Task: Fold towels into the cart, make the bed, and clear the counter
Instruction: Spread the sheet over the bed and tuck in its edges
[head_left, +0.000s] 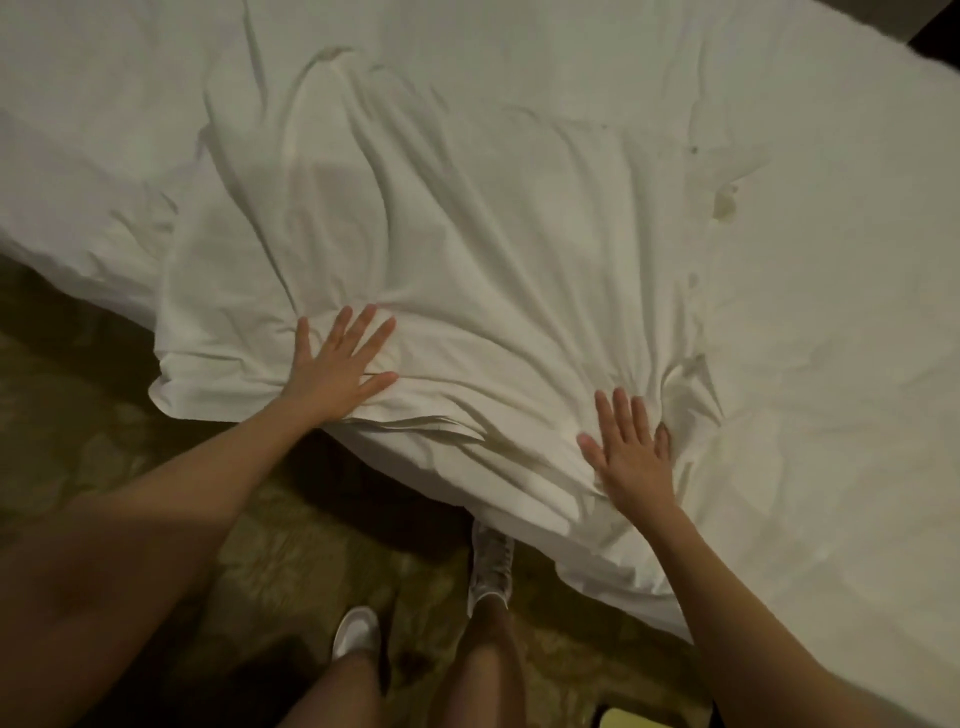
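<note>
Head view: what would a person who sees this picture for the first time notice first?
First, the two flat hands pressing on the wrinkled white sheet near the bed's edge: the left hand at centre-left, the right hand further right, both with spread fingers. Then the yellowish stains on the sheet at upper right, and the white shoes on the patterned carpet below.
</note>
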